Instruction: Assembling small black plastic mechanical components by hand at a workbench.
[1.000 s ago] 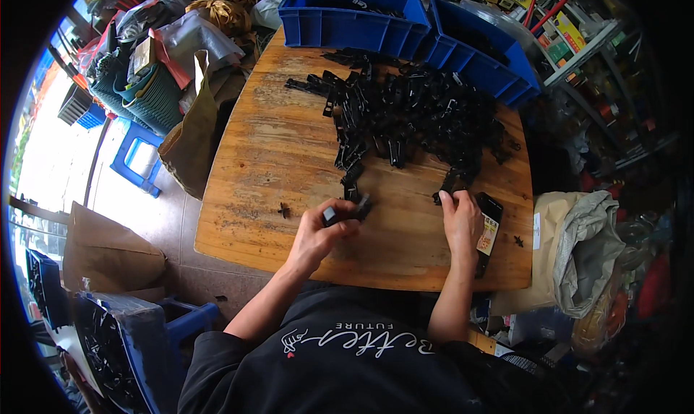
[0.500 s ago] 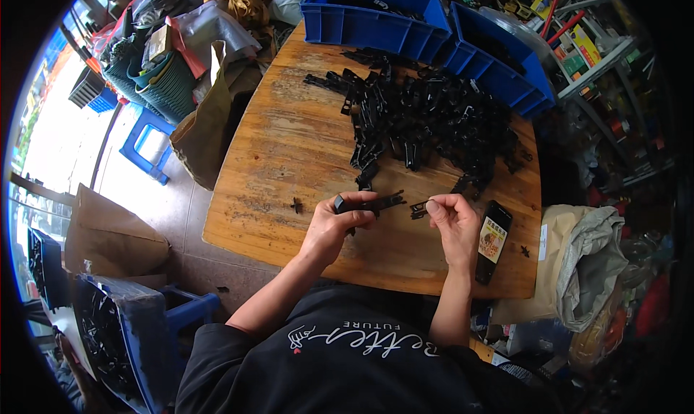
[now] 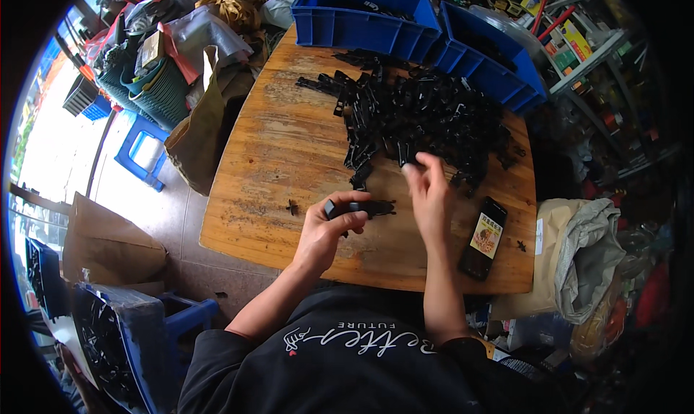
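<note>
Over the near part of the wooden table, my left hand is closed round a long black plastic part that points to the right. My right hand reaches to the near edge of a heap of black plastic parts. Thumb and forefinger are at the heap, smeared by motion, and whether they hold anything does not show. A small dark piece lies left of my left hand, and another small piece is near the table's right edge.
Two blue plastic bins with black parts stand along the far side. A phone with a lit screen lies right of my right forearm. A lined sack stands beyond the right edge, a blue stool on the floor at left.
My right hand has moved away from my left, up to the heap. The small black piece it pinched no longer shows in its fingers. My left hand keeps its part.
</note>
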Motion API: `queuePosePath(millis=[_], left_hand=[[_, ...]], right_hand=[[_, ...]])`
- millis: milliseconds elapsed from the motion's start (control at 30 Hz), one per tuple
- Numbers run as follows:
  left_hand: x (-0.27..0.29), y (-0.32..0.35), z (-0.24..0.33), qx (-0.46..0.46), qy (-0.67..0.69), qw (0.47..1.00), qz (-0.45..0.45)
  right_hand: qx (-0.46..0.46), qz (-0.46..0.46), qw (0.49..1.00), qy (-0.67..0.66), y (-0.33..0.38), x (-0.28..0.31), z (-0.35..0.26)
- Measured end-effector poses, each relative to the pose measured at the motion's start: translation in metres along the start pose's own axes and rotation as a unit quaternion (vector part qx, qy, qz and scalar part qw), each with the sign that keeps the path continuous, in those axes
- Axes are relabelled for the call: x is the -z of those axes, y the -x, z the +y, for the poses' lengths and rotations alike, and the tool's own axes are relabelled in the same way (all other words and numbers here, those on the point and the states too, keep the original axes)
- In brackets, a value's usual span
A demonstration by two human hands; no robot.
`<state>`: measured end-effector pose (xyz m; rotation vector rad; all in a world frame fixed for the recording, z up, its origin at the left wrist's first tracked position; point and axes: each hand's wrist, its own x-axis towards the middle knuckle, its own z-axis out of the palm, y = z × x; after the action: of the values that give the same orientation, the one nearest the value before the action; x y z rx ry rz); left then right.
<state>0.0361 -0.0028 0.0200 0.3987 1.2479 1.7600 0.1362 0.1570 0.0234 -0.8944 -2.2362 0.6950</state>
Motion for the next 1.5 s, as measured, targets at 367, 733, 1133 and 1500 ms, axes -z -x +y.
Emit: queuePosePath(millis=[367,733,1133,1500], left_hand=[[0.003,-0.010,-0.014,0.012,0.082,0.997,0.001],[0.006,-0.013,-0.008,-0.003,0.041,0.999,0.012],[0.008,-0.012,-0.011,0.006,0.044,0.999,0.021],[0.008,-0.005,-0.001,0.006,-0.017,1.000,-0.010]], right_hand=[[0.075,0.008,0.986,0.151,-0.039,-0.019,0.054],[0.106,0.000,0.988,0.112,0.000,0.016,0.022],[0.041,-0.026,0.992,0.115,-0.001,-0.003,0.029],[0.260,-0.101,0.960,-0.028,0.023,0.021,-0.044]])
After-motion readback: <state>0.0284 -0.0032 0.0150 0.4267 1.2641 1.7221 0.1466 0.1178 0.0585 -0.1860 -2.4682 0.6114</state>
